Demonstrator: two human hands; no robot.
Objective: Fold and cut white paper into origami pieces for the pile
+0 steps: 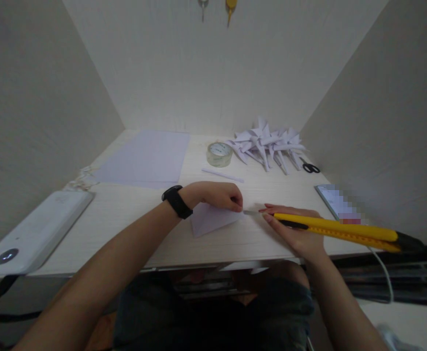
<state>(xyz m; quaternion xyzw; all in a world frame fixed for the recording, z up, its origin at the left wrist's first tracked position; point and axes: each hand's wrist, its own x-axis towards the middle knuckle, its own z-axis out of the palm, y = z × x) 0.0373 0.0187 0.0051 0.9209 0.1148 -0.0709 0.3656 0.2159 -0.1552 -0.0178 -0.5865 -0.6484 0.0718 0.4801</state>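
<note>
We take the folded paper (213, 218) as our landmark; it lies flat on the desk (132, 214) near the front edge. Our left hand (220, 195) rests on its upper edge, fingers curled down and pinching or pressing the right corner; we cannot tell which. Our right hand (295, 229), just right of the paper, is closed around a yellow utility knife (335, 229) whose short extended blade tip sits just beside the paper's right corner. Beyond the paper stand a tape roll (219, 153), a thin white strip (222, 175), a pile of folded paper shapes (268, 144) and black scissors (310, 168). A phone (335, 201) lies right of the knife.
</note>
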